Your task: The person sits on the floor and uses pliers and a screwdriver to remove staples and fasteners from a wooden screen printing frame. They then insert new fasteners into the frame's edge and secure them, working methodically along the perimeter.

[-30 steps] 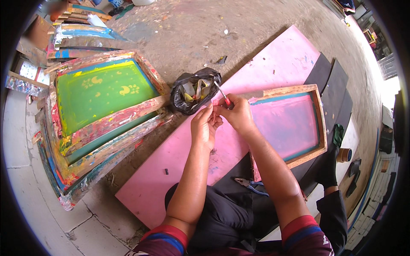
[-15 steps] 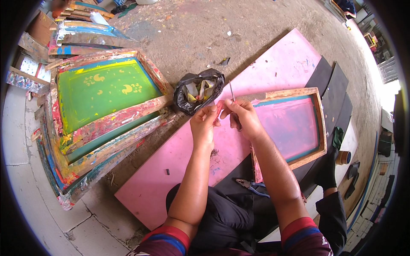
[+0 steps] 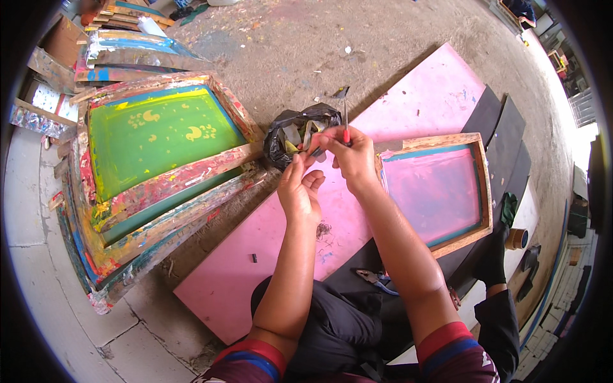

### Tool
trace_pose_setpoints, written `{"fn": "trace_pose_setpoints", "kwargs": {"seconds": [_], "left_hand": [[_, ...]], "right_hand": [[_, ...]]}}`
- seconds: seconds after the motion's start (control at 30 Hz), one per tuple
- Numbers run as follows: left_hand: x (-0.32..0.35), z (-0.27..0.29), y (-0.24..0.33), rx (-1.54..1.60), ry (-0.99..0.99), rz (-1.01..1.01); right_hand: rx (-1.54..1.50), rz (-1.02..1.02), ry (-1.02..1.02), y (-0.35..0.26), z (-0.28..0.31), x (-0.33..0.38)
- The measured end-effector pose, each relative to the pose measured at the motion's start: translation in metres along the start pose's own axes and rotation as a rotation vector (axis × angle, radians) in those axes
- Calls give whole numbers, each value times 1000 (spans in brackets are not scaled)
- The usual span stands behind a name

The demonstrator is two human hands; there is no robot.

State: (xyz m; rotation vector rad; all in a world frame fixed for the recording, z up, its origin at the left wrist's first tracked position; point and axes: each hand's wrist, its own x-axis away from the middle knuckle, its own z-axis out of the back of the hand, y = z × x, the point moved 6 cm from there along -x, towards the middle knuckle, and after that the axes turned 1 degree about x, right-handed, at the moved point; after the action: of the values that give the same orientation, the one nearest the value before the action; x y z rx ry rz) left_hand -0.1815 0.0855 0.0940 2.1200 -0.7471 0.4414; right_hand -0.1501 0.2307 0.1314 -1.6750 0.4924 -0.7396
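The right hand [image 3: 355, 163] is grasping one red-handled tool [image 3: 347, 136], pointing toward twelve o'clock; whether the left hand [image 3: 299, 196] is gripping anything, I cannot tell. One black bag [image 3: 275, 145] is sitting at the right hand's ten o'clock.

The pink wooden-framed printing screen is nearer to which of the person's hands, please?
Right. The right hand is just left of the pink wooden-framed printing screen; the left hand is farther to the screen's left.
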Motion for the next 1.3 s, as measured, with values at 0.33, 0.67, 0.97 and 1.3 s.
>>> {"fn": "trace_pose_setpoints", "kwargs": {"seconds": [0.33,0.67,0.97,1.3], "left_hand": [[-5,13,-5,-84,108,-48],[-2,-3,-1,-116,-36,-146],[8,-16,-27,-505,-207,-256],[35,-28,-110,-1370,-547,-330]], "right_hand": [[781,206,-47,4,-31,-21],[719,198,10,-5,-12,8],[657,237,201,8,77,128],[1116,7,349,34,147,240]]}}
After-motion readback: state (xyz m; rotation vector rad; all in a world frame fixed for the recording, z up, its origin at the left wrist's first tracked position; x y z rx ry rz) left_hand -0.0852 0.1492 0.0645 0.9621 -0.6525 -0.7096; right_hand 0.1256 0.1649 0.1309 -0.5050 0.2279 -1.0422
